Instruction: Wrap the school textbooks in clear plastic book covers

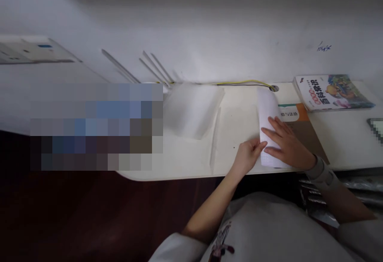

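A folded white sheet of paper (268,110) lies on the white desk (185,158), partly over a book with an orange and brown cover (302,128). My right hand (287,144) rests flat on the paper's near end, fingers stretched out. My left hand (249,154) pinches the paper's left edge near the desk's front.
A clear plastic sleeve (194,108) and a thin strip (214,142) lie left of the paper. A colourful book (330,91) sits at the back right. A yellow cable (242,82) runs along the wall. A blurred-out area covers the left.
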Motion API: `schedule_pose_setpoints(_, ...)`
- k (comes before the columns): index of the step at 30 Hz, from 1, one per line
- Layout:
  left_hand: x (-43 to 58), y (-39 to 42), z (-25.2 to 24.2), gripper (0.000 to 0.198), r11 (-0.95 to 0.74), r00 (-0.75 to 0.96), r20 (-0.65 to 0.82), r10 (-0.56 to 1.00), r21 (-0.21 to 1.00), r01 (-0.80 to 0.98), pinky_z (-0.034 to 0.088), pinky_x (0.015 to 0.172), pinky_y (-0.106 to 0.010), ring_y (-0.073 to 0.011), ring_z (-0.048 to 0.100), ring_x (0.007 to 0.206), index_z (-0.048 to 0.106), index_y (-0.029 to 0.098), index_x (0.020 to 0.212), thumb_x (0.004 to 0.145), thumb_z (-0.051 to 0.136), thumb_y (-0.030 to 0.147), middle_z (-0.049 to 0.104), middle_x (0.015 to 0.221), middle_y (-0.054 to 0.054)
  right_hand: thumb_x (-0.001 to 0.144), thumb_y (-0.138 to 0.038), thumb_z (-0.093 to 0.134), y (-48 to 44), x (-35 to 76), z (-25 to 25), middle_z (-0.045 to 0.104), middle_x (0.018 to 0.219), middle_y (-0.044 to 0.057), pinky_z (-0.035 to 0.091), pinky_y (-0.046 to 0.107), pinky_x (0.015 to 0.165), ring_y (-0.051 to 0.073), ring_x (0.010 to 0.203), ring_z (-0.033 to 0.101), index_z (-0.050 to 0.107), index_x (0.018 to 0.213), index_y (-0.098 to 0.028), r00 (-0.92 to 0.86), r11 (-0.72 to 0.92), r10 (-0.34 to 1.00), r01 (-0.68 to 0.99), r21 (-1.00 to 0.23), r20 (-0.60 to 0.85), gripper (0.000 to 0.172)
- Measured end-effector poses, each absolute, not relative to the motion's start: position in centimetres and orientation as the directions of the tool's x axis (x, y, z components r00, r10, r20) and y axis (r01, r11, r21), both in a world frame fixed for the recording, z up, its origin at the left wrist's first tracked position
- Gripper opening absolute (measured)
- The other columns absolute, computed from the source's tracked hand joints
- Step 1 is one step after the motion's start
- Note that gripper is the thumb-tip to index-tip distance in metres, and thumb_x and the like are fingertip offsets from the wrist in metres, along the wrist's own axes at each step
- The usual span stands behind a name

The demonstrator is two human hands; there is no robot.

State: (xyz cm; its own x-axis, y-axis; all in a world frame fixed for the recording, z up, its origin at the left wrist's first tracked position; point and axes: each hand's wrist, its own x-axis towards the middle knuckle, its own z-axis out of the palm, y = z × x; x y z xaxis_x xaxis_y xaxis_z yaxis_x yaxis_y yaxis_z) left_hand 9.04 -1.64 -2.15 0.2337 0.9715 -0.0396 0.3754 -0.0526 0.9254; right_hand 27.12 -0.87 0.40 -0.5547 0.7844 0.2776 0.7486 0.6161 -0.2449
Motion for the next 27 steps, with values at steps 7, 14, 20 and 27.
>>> schedule_pose_setpoints(7, 4.7, -1.3, -4.6, 0.061, -0.253, 0.169, 0.253, 0.953, 0.349, 0.902, 0.029, 0.108, -0.056, -0.0353, 0.031, 0.138, 0.048, 0.008, 0.131, 0.088, 0.052, 0.05, 0.042, 0.143, -0.024, 0.09, -0.038, 0.049, 0.1, 24.9, -0.9, 0.029, 0.152, 0.02, 0.023, 0.061, 0.107, 0.036, 0.141, 0.023, 0.048, 0.134, -0.014, -0.529, 0.561, 0.818, 0.821, -0.108, 0.224, 0.05)
schedule_pose_setpoints(14, 3.8, -1.4, -6.7, 0.053, -0.252, 0.174, 0.25, 0.952, 0.326, 0.911, 0.038, 0.107, -0.045, -0.0288, 0.045, 0.131, 0.044, 0.004, 0.134, 0.093, 0.045, 0.038, 0.051, 0.135, -0.023, 0.087, -0.032, 0.054, 0.1, 21.8, -1.6, 0.039, 0.146, 0.021, 0.02, 0.064, 0.108, 0.037, 0.137, 0.03, 0.054, 0.126, -0.013, -0.508, 0.532, 0.829, 0.846, -0.045, 0.235, 0.043)
schedule_pose_setpoints(20, 4.1, -1.5, -6.4, 0.039, -0.231, 0.125, 0.284, 0.951, 0.378, 0.896, 0.042, 0.104, -0.042, -0.0253, 0.051, 0.126, 0.049, 0.011, 0.129, 0.095, 0.039, 0.027, 0.06, 0.127, -0.016, 0.088, -0.031, 0.051, 0.0, 20.3, -1.8, 0.041, 0.145, 0.021, 0.017, 0.063, 0.109, 0.037, 0.137, 0.031, 0.055, 0.126, -0.01, -0.508, 0.529, 0.836, 0.846, -0.059, 0.206, 0.043)
schedule_pose_setpoints(27, 4.5, -1.8, -5.7, 0.053, -0.245, 0.182, 0.229, 0.956, 0.289, 0.925, 0.035, 0.108, -0.046, -0.0324, 0.04, 0.133, 0.045, 0.001, 0.133, 0.093, 0.044, 0.035, 0.048, 0.138, -0.024, 0.092, -0.018, 0.034, -0.2, 19.3, -1.7, 0.045, 0.143, 0.016, 0.028, 0.05, 0.109, 0.03, 0.135, 0.036, 0.052, 0.13, -0.011, -0.572, 0.59, 0.805, 0.799, -0.115, 0.16, 0.043)
